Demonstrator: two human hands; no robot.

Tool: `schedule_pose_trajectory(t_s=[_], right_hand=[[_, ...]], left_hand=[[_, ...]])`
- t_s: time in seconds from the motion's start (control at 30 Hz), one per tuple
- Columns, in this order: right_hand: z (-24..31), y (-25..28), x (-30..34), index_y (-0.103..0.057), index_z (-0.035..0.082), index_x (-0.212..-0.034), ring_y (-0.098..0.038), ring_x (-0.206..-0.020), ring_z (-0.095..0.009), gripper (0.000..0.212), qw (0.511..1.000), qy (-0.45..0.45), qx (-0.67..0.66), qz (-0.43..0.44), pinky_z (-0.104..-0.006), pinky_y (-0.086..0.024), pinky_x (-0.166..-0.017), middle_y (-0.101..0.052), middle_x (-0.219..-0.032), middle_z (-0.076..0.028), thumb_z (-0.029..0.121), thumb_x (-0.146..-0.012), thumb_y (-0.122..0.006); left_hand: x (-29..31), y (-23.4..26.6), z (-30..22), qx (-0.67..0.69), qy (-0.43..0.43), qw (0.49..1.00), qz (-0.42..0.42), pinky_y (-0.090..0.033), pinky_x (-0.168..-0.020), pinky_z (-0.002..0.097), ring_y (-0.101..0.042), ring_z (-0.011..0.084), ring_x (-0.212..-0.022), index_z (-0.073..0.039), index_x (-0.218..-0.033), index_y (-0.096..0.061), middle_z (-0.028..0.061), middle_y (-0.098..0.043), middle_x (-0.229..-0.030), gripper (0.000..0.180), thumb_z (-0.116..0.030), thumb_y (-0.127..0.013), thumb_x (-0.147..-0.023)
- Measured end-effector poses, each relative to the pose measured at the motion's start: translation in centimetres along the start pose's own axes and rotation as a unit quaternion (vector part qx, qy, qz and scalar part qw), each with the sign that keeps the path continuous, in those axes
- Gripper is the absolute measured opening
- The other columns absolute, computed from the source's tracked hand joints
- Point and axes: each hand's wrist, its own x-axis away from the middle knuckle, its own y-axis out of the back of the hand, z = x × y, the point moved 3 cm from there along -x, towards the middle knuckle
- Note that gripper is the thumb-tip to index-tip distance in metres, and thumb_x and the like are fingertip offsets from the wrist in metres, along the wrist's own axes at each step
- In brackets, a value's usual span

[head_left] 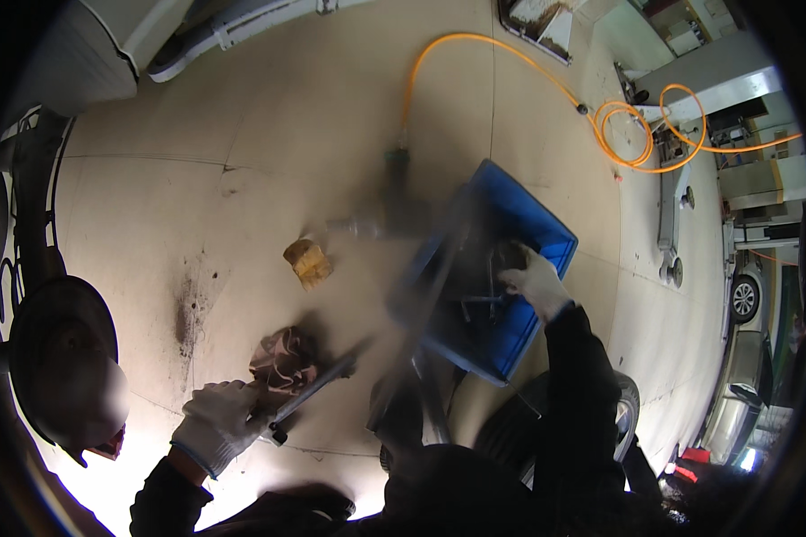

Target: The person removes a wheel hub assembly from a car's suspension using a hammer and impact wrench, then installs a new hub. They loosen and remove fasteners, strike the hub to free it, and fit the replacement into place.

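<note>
My left hand (217, 424), in a white glove, is closed round the near end of a long grey metal bar (318, 391) that looks like a breaker bar. A dark head sits at that end, and the bar slants up to the right above the floor. Just beyond the hand lies a crumpled pinkish-brown cloth (284, 361). My right hand (539, 283), also gloved, reaches into a tilted blue plastic crate (560, 235). Its fingers are curled at dark metal tools (484, 300) inside; what they grip is hidden. A blur across the view partly veils the crate.
A dark air impact wrench (387, 213) lies beyond the crate, joined to an orange hose (475, 38). A wooden block (309, 262) rests on the floor. Left stands a round dark wheel hub (63, 358); a tyre (630, 403) is near my right arm. Lift arms (674, 206) are farther right.
</note>
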Motion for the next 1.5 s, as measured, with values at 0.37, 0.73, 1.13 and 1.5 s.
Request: schedule_pose_trajectory(t_s=[0.37, 0.73, 1.13, 1.5], right_hand=[[10.8, -7.3, 14.2, -0.025, -0.011, -0.156, -0.050, -0.139, -0.031, 0.092, 0.817, 0.242, -0.364, 0.376, -0.0450, -0.039, -0.116, -0.043, -0.157, -0.021, 0.034, -0.094, -0.075], [8.8, -18.5, 16.7, -0.039, 0.002, -0.152, -0.066, -0.116, -0.031, 0.083, 0.943, 0.286, 0.001, 0.173, -0.0388, -0.053, -0.099, -0.063, -0.126, -0.021, 0.026, -0.084, -0.079], [5.5, -13.8, 13.0, -0.031, 0.004, -0.158, -0.063, -0.122, -0.029, 0.103, 0.942, 0.146, -0.202, 0.227, -0.0365, -0.051, -0.104, -0.062, -0.132, -0.023, 0.041, -0.079, -0.085], [-0.6, 0.6, 0.6, -0.064, 0.000, -0.126, -0.070, -0.103, -0.033, 0.053, 0.943, 0.173, 0.279, -0.054, -0.0398, -0.056, -0.088, -0.073, -0.108, -0.016, 0.025, -0.082, -0.076]], left_hand=[[-2.0, 4.5, -6.5, 0.496, -0.112, 0.838, -0.196, -0.061, -0.077, 0.0294, -0.074, 0.0156, -0.080, 0.003, -0.125, -0.064, 0.0094, -0.075, -0.090, 0.043, -0.014, -0.080, -0.090], [-4.5, -0.1, -7.6, 0.762, 0.055, 0.640, 0.079, -0.059, -0.095, 0.0364, -0.063, 0.0275, -0.125, -0.003, -0.152, -0.036, 0.0162, -0.059, -0.136, 0.051, -0.024, -0.048, -0.107], [-11.0, -3.5, -11.0, 0.663, 0.032, 0.748, 0.024, -0.054, -0.098, 0.0317, -0.062, 0.0178, -0.116, -0.002, -0.151, -0.043, 0.0100, -0.060, -0.135, 0.057, -0.005, -0.063, -0.098], [-15.7, -1.3, -17.5, 0.099, 0.042, 0.994, 0.020, -0.057, -0.088, 0.0410, -0.070, 0.0332, -0.106, -0.004, -0.150, -0.041, 0.0255, -0.062, -0.129, 0.076, -0.028, -0.078, -0.087]])
